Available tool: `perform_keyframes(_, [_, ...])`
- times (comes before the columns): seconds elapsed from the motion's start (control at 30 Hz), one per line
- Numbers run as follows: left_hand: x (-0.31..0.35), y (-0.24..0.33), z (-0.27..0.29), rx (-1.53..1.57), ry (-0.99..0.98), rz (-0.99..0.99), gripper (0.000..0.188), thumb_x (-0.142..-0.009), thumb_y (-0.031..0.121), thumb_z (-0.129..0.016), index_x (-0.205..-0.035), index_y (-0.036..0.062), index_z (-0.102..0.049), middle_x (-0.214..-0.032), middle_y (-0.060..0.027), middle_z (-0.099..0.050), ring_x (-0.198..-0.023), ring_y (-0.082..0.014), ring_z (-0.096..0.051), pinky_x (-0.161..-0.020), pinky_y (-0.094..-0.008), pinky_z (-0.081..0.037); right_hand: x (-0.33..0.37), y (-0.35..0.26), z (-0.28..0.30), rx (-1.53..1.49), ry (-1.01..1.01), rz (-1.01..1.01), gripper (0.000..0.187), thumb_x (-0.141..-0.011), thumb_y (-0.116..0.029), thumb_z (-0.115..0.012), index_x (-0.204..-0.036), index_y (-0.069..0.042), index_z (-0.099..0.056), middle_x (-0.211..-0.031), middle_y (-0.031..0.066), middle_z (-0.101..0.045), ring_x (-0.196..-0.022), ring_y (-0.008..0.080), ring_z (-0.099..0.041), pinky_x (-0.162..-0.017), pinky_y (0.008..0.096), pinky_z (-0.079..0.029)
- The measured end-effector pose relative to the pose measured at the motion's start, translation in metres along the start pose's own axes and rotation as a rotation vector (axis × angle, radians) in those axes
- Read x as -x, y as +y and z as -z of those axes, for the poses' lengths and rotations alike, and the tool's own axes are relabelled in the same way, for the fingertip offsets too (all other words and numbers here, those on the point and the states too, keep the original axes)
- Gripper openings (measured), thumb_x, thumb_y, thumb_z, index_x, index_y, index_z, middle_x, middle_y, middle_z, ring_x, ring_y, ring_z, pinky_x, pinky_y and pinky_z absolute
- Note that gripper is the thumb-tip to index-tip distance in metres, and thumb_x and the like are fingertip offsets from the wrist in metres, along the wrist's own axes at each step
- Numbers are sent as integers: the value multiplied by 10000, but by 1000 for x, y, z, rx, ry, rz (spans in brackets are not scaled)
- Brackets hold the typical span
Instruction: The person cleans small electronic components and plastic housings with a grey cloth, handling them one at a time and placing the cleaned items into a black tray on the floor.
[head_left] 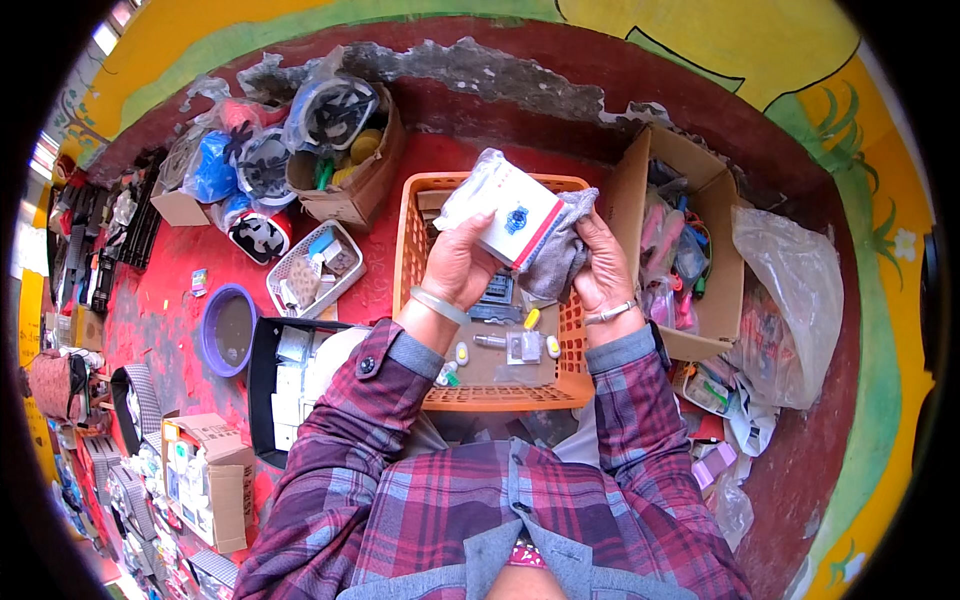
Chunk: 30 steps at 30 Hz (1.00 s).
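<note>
My left hand is closed around the lower left side of a white box with a blue emblem and a red and blue stripe. Clear plastic film covers the box's far left end. Closed on a grey cloth, my right hand has it pressed against the box's right end. Both hands are raised over an orange plastic basket. Inside it lie a small clear plastic case, a yellow oblong piece and several other small items on a brown base.
On my right stands an open cardboard box of colourful goods, beside a clear plastic bag. To the left are a white basket, a purple basin, a black bin and another filled cardboard box. A red wall curves behind.
</note>
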<state>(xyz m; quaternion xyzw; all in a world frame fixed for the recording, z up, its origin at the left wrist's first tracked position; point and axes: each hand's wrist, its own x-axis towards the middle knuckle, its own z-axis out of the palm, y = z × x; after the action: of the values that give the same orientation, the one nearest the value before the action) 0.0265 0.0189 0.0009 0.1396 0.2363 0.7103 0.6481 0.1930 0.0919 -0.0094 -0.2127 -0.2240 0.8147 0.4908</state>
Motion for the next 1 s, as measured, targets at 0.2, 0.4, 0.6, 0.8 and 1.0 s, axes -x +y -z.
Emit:
perform_keyframes(0.2, [5,1,-13,-180,-59,-108,478,-852,94,-604,-1294,34,-430,-1190,-89,-570,-1067,-214,-576,-883,-388,-487,1,1,5,168,66,152,239,-845,43,-577,-1079,3,-608,-974,82,-663,-876,162,-632,-804,269,-500])
perform_keyframes(0.4, [7,5,-17,-154,-28,-137,519,-842,64,-594,-1318,15,-395,-1224,-130,-550,-1106,-253,-561,-930,-402,-470,4,-8,-2,302,53,216,191,-860,32,-562,-1045,10,-607,-962,89,-660,-852,168,-635,-775,275,-514])
perform_keyframes(0.6, [6,12,-15,-18,-4,-90,497,-855,122,-589,-1307,34,-403,-1213,-120,-557,-1107,-266,-559,-936,-439,-458,1,-18,1,145,-47,63,217,-873,-8,-576,-1089,7,-586,-1023,84,-649,-903,169,-629,-811,284,-507])
perform_keyframes(0.8, [4,4,-9,-40,29,-43,512,-853,160,-604,-1308,47,-399,-1216,-112,-551,-1115,-267,-552,-940,-449,-451,7,-2,-8,756,3,357,178,-874,-2,-542,-1043,8,-600,-922,59,-646,-826,118,-593,-763,250,-475])
perform_keyframes(1.0, [10,1,-15,24,-106,-109,670,-814,323,-665,-1340,56,-348,-1288,-102,-477,-1221,-273,-444,-1023,-469,-347,6,2,-6,975,45,464,175,-875,-26,-528,-1039,3,-584,-909,79,-649,-823,154,-611,-752,287,-485])
